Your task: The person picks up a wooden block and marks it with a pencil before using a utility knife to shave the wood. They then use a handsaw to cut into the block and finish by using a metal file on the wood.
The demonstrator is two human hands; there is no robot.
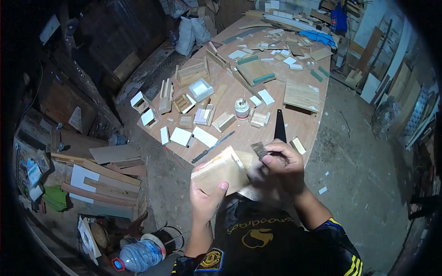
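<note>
My left hand (206,198) is closed around a small light wooden box (220,174), its thumb on the near face. The box is tilted in front of my chest, and its upper edge looks rough and pale. Pinched in the fingers of my right hand (286,162) is a small dark flat piece (258,149), close to the box's right end but apart from it. What this piece is made of I cannot make out. Below my right hand the picture is dark and blurred.
On the wooden table (258,138) lie a hacksaw blade with a handle (212,147), a black saw blade (280,126), a jar (241,109) and several small boxes and offcuts. A large water bottle (140,255) lies at lower left. Boards lean along the right wall.
</note>
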